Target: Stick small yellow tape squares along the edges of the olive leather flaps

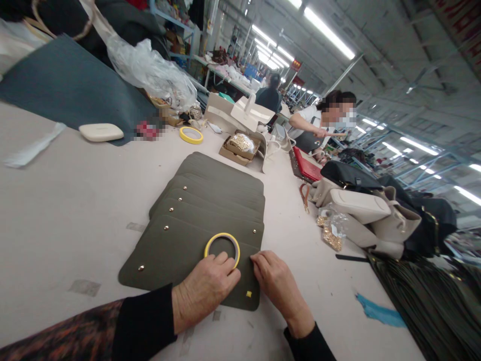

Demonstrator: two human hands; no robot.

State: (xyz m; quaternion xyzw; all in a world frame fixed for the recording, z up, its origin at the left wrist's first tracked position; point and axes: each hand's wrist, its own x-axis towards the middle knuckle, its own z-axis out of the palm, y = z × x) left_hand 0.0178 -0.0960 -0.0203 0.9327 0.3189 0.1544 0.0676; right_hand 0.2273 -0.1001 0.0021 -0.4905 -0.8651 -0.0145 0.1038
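Several dark olive panels point(195, 250) with rounded corners and small metal studs lie overlapped on the pale table. My left hand point(208, 283) has its fingers closed on the near side of a yellow tape roll point(222, 234), which rests over the front panel. At the right edge of that panel is my right hand point(276, 281), thumb and fingertips pinched together; anything between them is too small to make out. A small yellow piece point(249, 294) sits near the panel's lower right corner, between my hands.
A second tape roll point(191, 135), a cream case point(101, 132) and a box of gold chain point(240, 147) stand farther back. Bags point(361, 205) and stacked dark panels point(409, 306) line the right. A person point(323, 123) is across the table.
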